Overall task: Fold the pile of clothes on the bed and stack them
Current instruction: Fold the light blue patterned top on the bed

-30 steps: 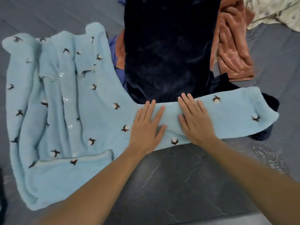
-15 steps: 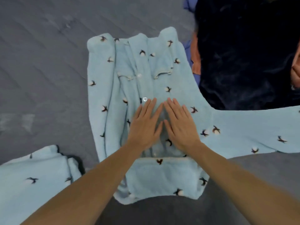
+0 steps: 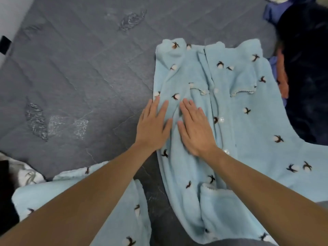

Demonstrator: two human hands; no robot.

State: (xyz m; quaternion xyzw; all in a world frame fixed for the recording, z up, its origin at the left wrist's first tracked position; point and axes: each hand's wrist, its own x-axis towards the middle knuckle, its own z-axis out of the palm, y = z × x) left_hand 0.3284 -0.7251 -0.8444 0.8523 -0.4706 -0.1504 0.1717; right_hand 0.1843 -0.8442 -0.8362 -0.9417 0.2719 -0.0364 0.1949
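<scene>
Two bare forearms come in from the bottom of the view, and under the left one there's a second light blue fleece piece [image 3: 53, 196] with the same little cotton-flower print, lying at the near left corner of the bed (looks like the matching half of a set, but I can't tell what it is). Just past that, both hands are flat on the light blue pajama top [image 3: 230, 139], fingers straight and a bit spread, not gripping anything. The left hand [image 3: 152, 128] sits right at the top's left edge, with its outer side over the grey bed cover [image 3: 71, 77]. The right hand [image 3: 195, 132] is just beside it, pressing the fabric left of the button row, thumbs nearly touching.

That top lies face up with the buttons done, two small chest pockets with scalloped trim further out, the collar end farthest away, and one sleeve running off to the right edge. Beyond it on the right is the rest of the pile: a dark navy plush garment [image 3: 305, 77] touching the top's right side, an orange bit [image 3: 282, 80] peeking out between them, and something purple-blue [image 3: 271, 13] at the far corner.
</scene>
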